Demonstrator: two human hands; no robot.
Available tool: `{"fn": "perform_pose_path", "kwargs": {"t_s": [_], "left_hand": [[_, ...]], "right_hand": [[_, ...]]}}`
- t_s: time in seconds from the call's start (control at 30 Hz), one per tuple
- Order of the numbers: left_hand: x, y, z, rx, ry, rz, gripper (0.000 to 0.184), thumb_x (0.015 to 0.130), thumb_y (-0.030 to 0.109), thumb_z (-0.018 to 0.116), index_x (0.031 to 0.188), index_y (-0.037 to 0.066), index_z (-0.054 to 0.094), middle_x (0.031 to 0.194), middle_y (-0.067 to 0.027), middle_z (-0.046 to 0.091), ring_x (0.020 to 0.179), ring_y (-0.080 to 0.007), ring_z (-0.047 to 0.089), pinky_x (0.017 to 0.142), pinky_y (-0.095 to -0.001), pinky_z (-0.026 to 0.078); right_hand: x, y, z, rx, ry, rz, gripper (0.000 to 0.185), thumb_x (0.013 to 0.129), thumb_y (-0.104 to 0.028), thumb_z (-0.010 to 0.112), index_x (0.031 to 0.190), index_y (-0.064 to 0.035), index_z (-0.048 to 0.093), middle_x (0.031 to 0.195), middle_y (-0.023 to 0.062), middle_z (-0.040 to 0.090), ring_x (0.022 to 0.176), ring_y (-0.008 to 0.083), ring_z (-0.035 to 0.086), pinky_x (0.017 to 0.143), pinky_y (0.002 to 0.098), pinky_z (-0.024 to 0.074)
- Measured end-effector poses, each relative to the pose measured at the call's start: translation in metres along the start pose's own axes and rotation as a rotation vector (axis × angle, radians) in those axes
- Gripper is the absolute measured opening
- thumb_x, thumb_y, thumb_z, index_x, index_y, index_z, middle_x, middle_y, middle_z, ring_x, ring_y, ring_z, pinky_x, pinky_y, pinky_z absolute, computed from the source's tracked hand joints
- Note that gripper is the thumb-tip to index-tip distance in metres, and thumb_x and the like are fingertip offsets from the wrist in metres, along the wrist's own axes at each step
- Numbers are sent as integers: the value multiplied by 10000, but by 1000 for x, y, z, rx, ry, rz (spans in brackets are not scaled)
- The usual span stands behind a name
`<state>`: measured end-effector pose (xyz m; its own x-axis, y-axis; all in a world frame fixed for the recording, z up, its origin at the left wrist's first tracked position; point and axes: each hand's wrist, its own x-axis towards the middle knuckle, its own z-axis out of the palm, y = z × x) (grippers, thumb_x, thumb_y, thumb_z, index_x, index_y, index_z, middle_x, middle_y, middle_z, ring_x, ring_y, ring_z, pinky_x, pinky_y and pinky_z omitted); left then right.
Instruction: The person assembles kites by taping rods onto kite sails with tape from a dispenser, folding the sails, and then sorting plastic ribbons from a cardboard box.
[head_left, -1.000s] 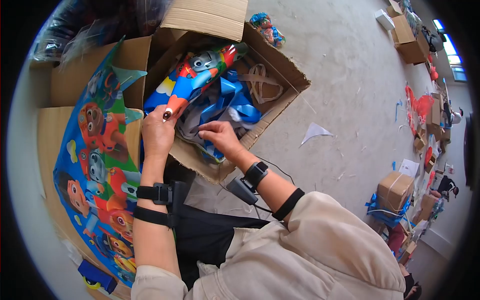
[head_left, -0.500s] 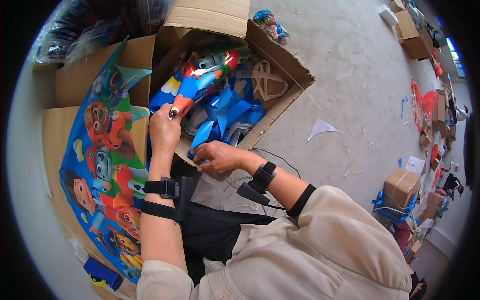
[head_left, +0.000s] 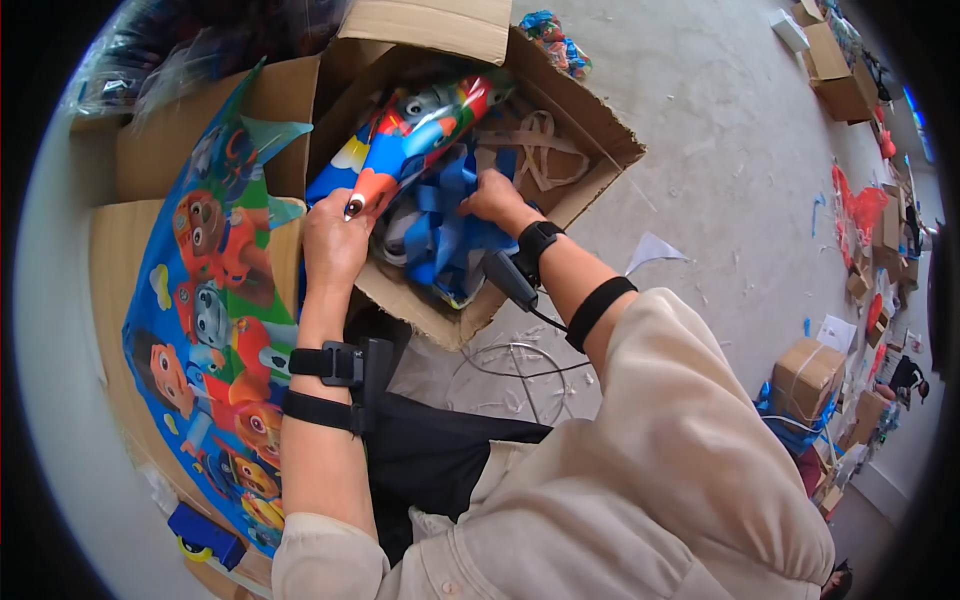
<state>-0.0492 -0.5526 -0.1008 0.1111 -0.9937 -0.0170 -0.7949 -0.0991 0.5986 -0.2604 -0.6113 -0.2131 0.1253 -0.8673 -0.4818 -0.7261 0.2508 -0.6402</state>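
Note:
My left hand (head_left: 336, 242) is closed on the lower end of a folded, glossy cartoon-printed plastic sheet (head_left: 420, 140) that lies slanted across the open cardboard box (head_left: 590, 185). My right hand (head_left: 497, 200) reaches inside this box, its fingers curled among loops of shiny blue ribbon (head_left: 435, 215); the fingertips are partly hidden. The ribbon is smeared by motion. To the left of my left arm, a wide cartoon-printed sheet (head_left: 215, 320) with pointed teal ends lies spread over a wooden surface.
Clear plastic packages (head_left: 190, 75) are piled at the upper left. On the grey floor lie a colourful bundle (head_left: 555, 45), a white triangular scrap (head_left: 655, 250) and a looped cable (head_left: 515, 350). A tied carton (head_left: 803, 380) stands at the right; a blue object (head_left: 205, 535) is at the lower left.
My right hand has moved from the box's near edge up and right into the box, among the blue ribbon. My left hand keeps its hold on the folded sheet.

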Motion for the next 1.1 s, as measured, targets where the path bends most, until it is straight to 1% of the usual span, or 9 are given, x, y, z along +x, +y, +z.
{"fn": "perform_pose_path", "kwargs": {"t_s": [0.13,0.27,0.43,0.53,0.63,0.73,0.8,0.93,1.1], "left_hand": [[-1,8,-13,-81,-33,-28,93,729,-33,533,820,-20,546,627,-140,533,568,-175,560,518,-324,418],[3,26,-25,108,40,114,131,735,-23,541,857,-9,495,679,-160,530,574,-238,586,541,-341,437],[1,32,-30,198,40,99,141,745,7,549,884,9,524,682,-159,557,577,-257,587,546,-342,438],[-2,34,-32,227,43,75,142,750,20,552,891,13,534,698,-162,576,581,-255,595,547,-349,437],[0,31,-31,188,32,63,157,750,23,555,907,17,547,751,-183,594,643,-285,609,585,-369,445],[-1,34,-32,230,81,157,177,744,19,558,921,12,558,787,-209,597,722,-328,607,630,-391,446],[0,39,-35,246,68,142,183,742,15,559,924,2,560,793,-216,594,746,-343,600,647,-395,446],[6,39,-38,241,43,81,186,731,6,563,915,-25,558,793,-222,589,766,-365,590,669,-397,448],[9,44,-43,229,96,164,183,722,-5,564,904,-27,555,806,-215,594,777,-358,590,671,-400,449]], "right_hand": [[16,-32,-32,1172,-90,365,141,833,-108,535,896,6,589,799,110,632,677,241,622,640,420,524],[41,-44,-104,1490,-124,380,149,870,-136,508,892,-1,566,846,95,620,738,230,597,798,443,493],[106,34,-130,69,145,-338,163,752,-60,624,914,-46,637,902,44,642,797,222,622,819,364,494],[50,1,-139,857,183,165,312,753,-116,665,1022,9,570,985,150,617,917,281,604,721,422,508],[38,5,-134,1089,119,297,440,750,-177,691,1078,47,503,993,178,599,934,305,589,694,457,499],[14,7,-131,422,166,144,506,726,-221,715,1088,38,475,1018,184,587,921,322,592,736,458,493],[8,20,-123,-361,596,-148,455,718,-224,709,1050,8,501,1030,202,567,897,351,582,779,444,480],[-30,-7,-95,-545,707,-670,373,652,-172,711,998,-96,595,1065,149,544,1042,299,507,857,379,444],[-53,-33,0,-468,143,-745,386,647,-221,666,1026,-152,632,1285,204,379,1138,389,407,875,476,398]]}}
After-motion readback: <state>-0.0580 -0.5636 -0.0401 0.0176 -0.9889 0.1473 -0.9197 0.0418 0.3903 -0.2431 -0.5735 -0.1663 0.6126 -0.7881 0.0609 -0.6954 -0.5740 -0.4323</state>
